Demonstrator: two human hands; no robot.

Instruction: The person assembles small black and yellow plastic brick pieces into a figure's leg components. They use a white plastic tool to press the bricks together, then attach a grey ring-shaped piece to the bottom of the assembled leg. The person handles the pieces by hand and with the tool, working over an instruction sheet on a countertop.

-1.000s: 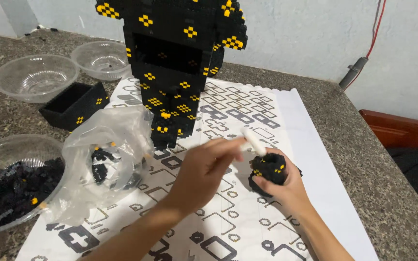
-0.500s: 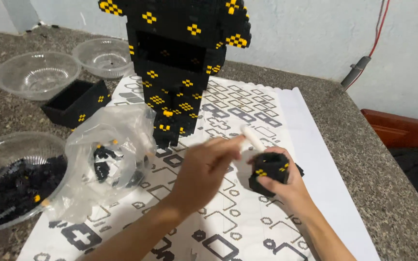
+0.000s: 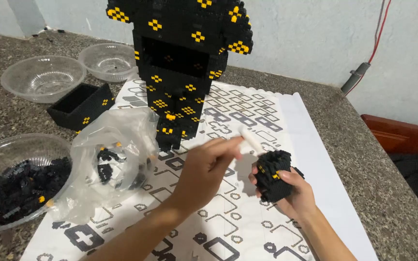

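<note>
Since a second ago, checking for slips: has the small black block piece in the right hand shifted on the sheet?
No real shift: the small black block piece stays in the right hand, right of the big black figure's foot.

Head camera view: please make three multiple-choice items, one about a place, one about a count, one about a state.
1. Where is the small block piece?
A. in the right hand
B. in a bowl
C. on the floor

2. How many clear bowls lie on the counter?
A. one
B. three
C. five

3. The left hand is
A. flat on the paper
B. pinching a white tool
C. inside the bag

Answers: 1 A, its fingers wrap the piece; 2 B, two empty ones and one with black bricks; 3 B, the tool sticks out beyond its fingertips.
</note>
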